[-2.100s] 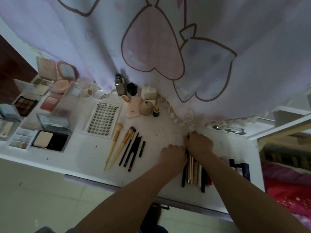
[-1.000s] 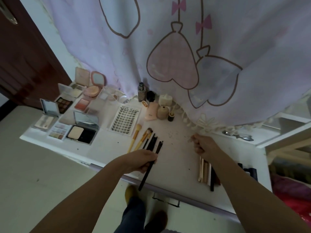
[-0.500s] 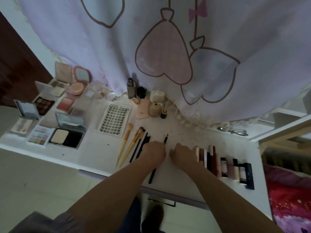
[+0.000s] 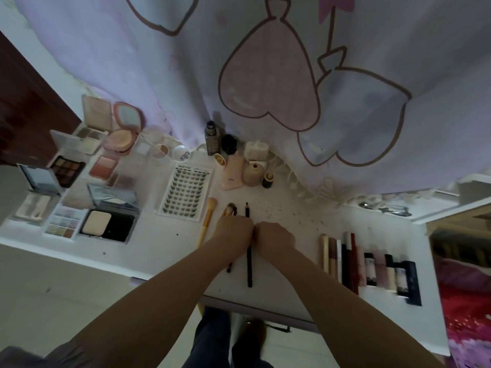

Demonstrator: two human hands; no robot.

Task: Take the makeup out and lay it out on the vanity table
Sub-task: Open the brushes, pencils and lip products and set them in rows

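My left hand (image 4: 233, 232) and my right hand (image 4: 275, 237) rest side by side, knuckles up, on the middle of the white vanity table (image 4: 159, 243). A long black pencil (image 4: 249, 264) lies straight between them, its tip poking out above the hands. My left hand covers a bunch of black brushes (image 4: 229, 268), next to a yellow-handled brush (image 4: 207, 220). Both hands' fingers curl down onto these sticks, and the fingertips are hidden. A row of lipsticks and tubes (image 4: 353, 261) lies to the right.
Open powder and eyeshadow palettes (image 4: 109, 221) fill the table's left side beside a false-lash tray (image 4: 186, 192). Small bottles (image 4: 212, 139) and jars stand at the back under a lilac curtain (image 4: 265, 75). A metal lash curler (image 4: 385, 208) lies at the far right.
My left hand carried a black pencil from the right group over to the brushes and laid it down. My right hand left the lipstick row and came up against my left hand.
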